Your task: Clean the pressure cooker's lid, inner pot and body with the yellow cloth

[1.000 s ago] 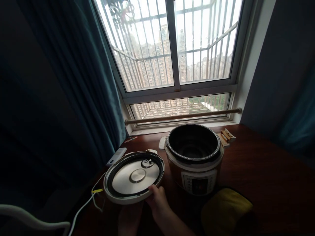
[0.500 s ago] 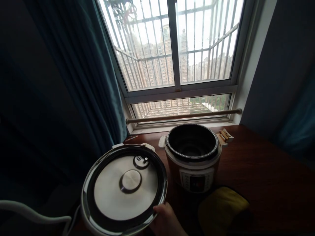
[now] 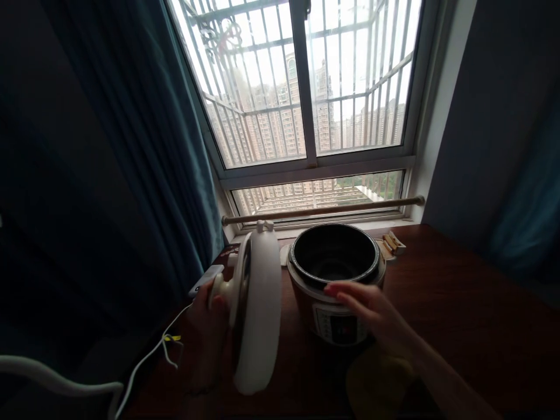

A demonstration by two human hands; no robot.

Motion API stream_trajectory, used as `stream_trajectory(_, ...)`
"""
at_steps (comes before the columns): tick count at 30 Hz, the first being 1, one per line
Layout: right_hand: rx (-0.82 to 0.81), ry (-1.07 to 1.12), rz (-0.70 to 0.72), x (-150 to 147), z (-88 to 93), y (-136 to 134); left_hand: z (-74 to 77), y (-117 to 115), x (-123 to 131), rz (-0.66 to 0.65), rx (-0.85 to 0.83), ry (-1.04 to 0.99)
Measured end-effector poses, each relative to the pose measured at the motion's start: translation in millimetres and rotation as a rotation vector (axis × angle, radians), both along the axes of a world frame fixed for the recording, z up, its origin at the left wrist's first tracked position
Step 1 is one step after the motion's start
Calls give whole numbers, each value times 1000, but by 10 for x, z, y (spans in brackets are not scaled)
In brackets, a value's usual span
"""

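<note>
Head view: one lid [image 3: 262,315] stands on its edge to the left of one cooker [image 3: 306,303], a little way apart from it. The side of the lid with its knob [image 3: 222,290] points left. I can't tell if the bottom of the lid touches the surface [image 3: 455,315].

The left hand [image 3: 207,315] has its fingers wrapped around the knob, though it is dark there. The right hand [image 3: 371,306] holds nothing. Its fingers are stretched out and close together, at the front rim of the cooker. It is too blurry to tell if they touch.

The lid looks stiff and wide, and I think it is a bit heavy. It won't bend. Its pale side looks smooth, so it may slip. The knob seems the best place to hold, with the other hand under the edge to stop it from tipping. A hard bump might chip it.

Now I count: two hands, one lid with one knob, one cooker, and one dark pot [image 3: 332,251] sitting inside it. One yellow cloth-like thing [image 3: 371,379] lies in front of the cooker. One thin white cord [image 3: 144,373] is on the left, with one yellow tie [image 3: 172,338] on it.
</note>
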State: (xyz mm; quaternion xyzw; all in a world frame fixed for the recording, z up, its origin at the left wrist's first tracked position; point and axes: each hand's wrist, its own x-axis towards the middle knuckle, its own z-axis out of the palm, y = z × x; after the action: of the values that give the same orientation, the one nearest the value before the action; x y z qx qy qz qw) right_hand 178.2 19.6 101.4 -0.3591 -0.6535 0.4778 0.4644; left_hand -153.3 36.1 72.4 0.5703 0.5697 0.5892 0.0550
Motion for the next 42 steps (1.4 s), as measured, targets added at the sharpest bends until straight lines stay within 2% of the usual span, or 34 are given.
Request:
stream_trajectory(2,270,-104,-118,252,400,329,173,177,-7,98,146,189)
stream_trajectory(3,371,-135,-143,350,571,513,288,284,19,99,200,290)
stream_trajectory(5,499,-184,-102,488,846,883,560,514,136,5,244,412)
stream_trajectory(7,540,-219,-40,573,1027,1205,846,744,327,-147,246,498)
stream_trajectory(9,524,-241,-20,646,1119,1434,1100,955,561,-295,225,568)
stream_trajectory(11,491,-273,-21,742,1138,1555,1288,1144,797,-415,204,611)
stream_trajectory(14,417,-342,66,949,1068,1574,1427,1401,1103,-562,186,669)
stream_trajectory(17,386,-395,98,1183,913,1508,1438,1620,1345,-678,172,722)
stream_trajectory(22,452,-518,-184,1488,575,1384,1339,1814,1673,-877,58,622)
stream_trajectory(25,418,-543,-214,1590,438,1289,1275,1856,1799,-938,100,668)
stream_trajectory(29,417,-577,-155,1628,370,1194,1229,1911,1837,-846,397,1109)
stream_trajectory(32,446,-630,-161,1612,333,1190,1213,1955,1820,-768,540,1309)
stream_trajectory(42,459,-639,-153,1612,224,1279,1113,2074,1832,-736,580,1350)
